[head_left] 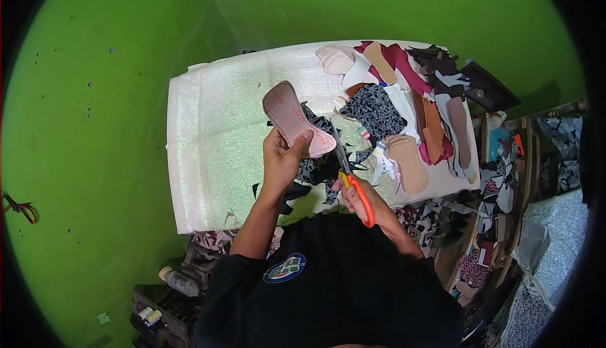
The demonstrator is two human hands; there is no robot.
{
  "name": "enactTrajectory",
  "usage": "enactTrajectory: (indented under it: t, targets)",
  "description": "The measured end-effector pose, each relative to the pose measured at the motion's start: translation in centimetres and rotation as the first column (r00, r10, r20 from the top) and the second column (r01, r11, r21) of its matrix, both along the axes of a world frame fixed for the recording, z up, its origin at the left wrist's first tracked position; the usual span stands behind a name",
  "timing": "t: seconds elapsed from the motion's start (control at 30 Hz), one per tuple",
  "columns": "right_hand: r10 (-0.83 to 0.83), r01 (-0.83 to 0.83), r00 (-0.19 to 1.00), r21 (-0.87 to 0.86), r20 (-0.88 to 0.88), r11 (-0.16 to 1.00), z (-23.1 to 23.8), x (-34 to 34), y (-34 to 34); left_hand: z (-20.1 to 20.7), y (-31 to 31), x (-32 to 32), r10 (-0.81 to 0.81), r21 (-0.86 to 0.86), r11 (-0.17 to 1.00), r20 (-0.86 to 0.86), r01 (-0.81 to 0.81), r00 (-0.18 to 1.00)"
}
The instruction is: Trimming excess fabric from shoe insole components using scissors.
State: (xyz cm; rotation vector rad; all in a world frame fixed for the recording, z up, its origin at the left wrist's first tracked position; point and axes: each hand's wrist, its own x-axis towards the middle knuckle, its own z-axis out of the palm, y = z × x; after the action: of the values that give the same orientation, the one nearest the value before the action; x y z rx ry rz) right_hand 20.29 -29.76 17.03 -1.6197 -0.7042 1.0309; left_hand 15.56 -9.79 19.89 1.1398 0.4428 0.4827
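Observation:
My left hand (282,158) holds up a sole-shaped insole piece (287,109), thumb on top. It is brownish at the far end and pink toward me, with red print. My right hand (374,204) grips a pair of scissors (360,198) with orange and yellow handles. Their blades point away from me, just right of the insole's near end. Whether the blades touch anything is too fine to tell. Dark patterned fabric scraps (315,170) lie beneath and around the insole. A larger piece of the same black-and-grey fabric (375,110) rests to the right.
Tan insole pieces (407,165) and maroon, brown and white cut pieces crowd the right of the pale-covered table (214,127). A dark tray (489,88) sits beyond its right edge. Wooden shelving with scraps (499,222) stands right. Another pair of scissors (22,209) hangs on the green wall.

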Motion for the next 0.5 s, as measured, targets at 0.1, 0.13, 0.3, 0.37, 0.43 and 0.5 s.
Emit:
enactTrajectory:
  t: [0.1, 0.13, 0.3, 0.37, 0.43, 0.5]
  targets:
    - [-0.006, 0.007, 1.000, -0.008, 0.025, 1.000, 1.3, 0.1, 0.2, -0.1, 0.1, -0.2, 0.001, -0.001, 1.000, 0.011, -0.001, 1.000]
    - [-0.005, 0.005, 0.999, -0.015, 0.038, 1.000, 1.7, 0.1, 0.3, -0.1, 0.2, -0.3, 0.004, 0.000, 1.000, 0.010, -0.004, 1.000]
    - [0.007, -0.008, 0.997, 0.025, 0.075, 1.000, 1.9, 0.4, -0.3, 0.3, 0.9, -0.4, -0.075, 0.061, 0.995, -0.055, 0.078, 0.996]
    - [0.022, -0.026, 0.997, 0.042, 0.076, 0.999, 1.9, 0.6, -0.5, 0.3, 1.5, -0.6, -0.117, 0.083, 0.989, -0.088, 0.124, 0.989]
    - [0.037, -0.041, 0.995, 0.049, 0.092, 0.998, 1.7, 0.7, -0.7, 0.3, 1.7, -0.5, -0.158, 0.103, 0.980, -0.121, 0.171, 0.980]
    - [0.044, -0.047, 0.994, 0.028, 0.098, 0.999, 1.8, 0.7, -0.8, 0.4, 1.6, -0.4, -0.172, 0.113, 0.978, -0.059, 0.178, 0.983]
